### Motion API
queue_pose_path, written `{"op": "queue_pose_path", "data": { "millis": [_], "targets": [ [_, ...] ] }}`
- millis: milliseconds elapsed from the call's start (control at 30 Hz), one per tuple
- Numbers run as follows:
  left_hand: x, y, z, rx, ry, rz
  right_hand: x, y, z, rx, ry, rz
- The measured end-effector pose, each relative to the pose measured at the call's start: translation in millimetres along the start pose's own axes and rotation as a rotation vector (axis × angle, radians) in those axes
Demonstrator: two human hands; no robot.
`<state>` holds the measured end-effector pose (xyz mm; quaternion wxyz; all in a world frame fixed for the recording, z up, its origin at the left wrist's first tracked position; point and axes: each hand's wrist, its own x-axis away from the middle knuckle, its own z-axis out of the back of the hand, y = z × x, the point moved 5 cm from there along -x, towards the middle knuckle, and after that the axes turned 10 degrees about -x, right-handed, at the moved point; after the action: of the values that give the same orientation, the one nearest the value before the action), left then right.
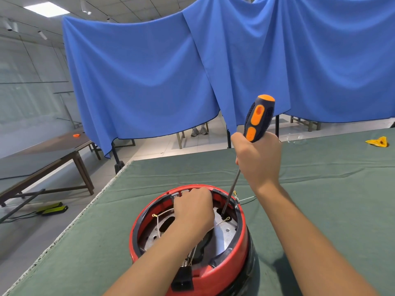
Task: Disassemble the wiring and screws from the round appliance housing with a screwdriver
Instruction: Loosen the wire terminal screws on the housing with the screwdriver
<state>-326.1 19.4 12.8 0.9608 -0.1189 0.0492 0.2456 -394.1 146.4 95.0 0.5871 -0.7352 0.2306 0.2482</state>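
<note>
At lower centre, a round red housing (224, 272) sits open on the green counter (320, 189), silver plate and thin wires (159, 216) inside. The left hand (193, 210) reaches in, fingers curled; whatever it holds is hidden. Farther back, the right hand (257, 161) grips an orange-and-black screwdriver (257, 118), tip down inside the housing's right side.

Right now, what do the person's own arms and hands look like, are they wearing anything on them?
Both arms are bare as far as the picture shows: no sleeves reach into view on either forearm. The left hand and the right hand wear no gloves. No watch, bracelet or ring shows on the sides that face the camera, and there are no visible markings. The undersides of the wrists and most of the fingers are hidden.
</note>
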Motion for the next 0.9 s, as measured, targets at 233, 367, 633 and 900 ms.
{"op": "queue_pose_path", "data": {
  "millis": [233,367,633,900],
  "targets": [
    [4,-5,-1,0.226,-0.013,0.074,0,4,2,0.001,-0.005,-0.034],
    [4,-15,5,0.537,0.070,0.053,-3,5,3,-0.026,0.001,-0.056],
    [12,-38,31,1.028,0.505,0.101,-4,9,5,-0.077,0.007,-0.111],
    [9,-58,24,1.409,0.626,0.300,-7,0,5,-0.377,0.066,-0.189]
  ]
}}
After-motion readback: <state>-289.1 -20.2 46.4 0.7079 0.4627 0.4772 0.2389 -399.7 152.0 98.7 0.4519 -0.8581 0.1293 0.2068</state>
